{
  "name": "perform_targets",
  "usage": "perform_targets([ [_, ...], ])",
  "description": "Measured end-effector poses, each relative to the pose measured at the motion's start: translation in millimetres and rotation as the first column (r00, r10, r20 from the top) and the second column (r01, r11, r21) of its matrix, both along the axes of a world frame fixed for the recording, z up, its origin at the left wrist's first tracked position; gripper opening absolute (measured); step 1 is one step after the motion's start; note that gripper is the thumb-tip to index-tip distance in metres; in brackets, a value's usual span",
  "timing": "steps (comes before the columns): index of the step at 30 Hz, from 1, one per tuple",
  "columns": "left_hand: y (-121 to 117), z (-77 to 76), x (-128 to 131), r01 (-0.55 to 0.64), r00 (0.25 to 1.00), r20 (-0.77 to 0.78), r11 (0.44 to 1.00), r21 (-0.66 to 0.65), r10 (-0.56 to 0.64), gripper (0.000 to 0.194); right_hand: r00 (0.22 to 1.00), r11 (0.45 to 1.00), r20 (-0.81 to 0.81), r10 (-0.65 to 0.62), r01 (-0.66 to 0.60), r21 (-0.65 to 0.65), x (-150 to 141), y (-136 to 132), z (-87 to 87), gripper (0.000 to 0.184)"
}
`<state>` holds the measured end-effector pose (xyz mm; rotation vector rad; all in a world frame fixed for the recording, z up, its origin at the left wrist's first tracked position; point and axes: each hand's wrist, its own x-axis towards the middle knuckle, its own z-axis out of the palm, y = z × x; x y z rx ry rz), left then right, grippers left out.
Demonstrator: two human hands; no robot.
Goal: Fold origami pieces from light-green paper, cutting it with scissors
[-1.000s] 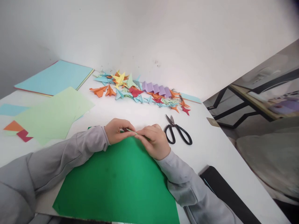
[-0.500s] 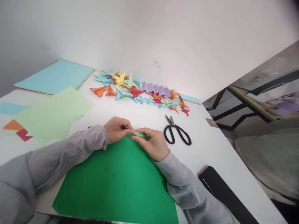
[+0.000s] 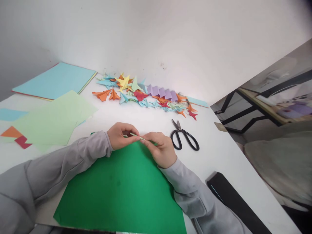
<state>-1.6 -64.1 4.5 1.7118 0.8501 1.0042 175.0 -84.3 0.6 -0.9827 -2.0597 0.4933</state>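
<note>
We see many folded paper shapes [image 3: 125, 83] lying complete along the wall [image 3: 156, 39]; one pale-green paper piece [image 3: 134, 134], we judge, is only partly folded. Left hand [image 3: 123, 136] and right hand [image 3: 162, 149] pinch it between them, knuckles raised, over the green sheet's [image 3: 117, 191] far edge.

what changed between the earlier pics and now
The small pale green paper now shows as a thin sliver toward the left hand; half a second ago it showed broader by the right hand. Both hands still hold it. Scissors and green sheet stayed put.
</note>
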Motion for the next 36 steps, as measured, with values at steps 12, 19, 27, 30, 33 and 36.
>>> perform_targets([
  [12, -1, -3.4, 10, 0.017, 0.943, 0.324, 0.964, -0.267, 0.073, 0.023, 0.924, 0.963, -0.364, -0.116, 0.015, -0.270, -10, -4, 5.4, 0.012],
  [19, -4, -5.3, 12, -0.025, 0.952, 0.273, 0.927, -0.374, 0.136, 0.026, 0.874, 0.896, -0.434, -0.217, 0.001, -0.444, -15, -5, 6.4, 0.009],
  [27, -3, -4.6, 11, -0.140, 0.968, 0.162, 0.946, -0.293, 0.193, 0.013, 0.859, 0.875, -0.465, -0.213, -0.044, -0.482, -7, -1, 1.2, 0.007],
  [30, -3, -4.6, 10, -0.119, 0.971, 0.169, 0.953, -0.280, 0.171, 0.010, 0.859, 0.866, -0.479, -0.182, -0.091, -0.492, -5, 0, 0.9, 0.007],
  [33, -3, -3.8, 9, -0.098, 0.975, 0.169, 0.957, -0.274, 0.148, 0.009, 0.842, 0.847, -0.502, -0.197, -0.112, -0.520, -6, 1, 1.6, 0.005],
  [36, -3, -3.6, 9, -0.085, 0.978, 0.160, 0.960, -0.268, 0.131, 0.010, 0.817, 0.810, -0.532, -0.222, -0.150, -0.567, -7, 3, -0.2, 0.006],
])
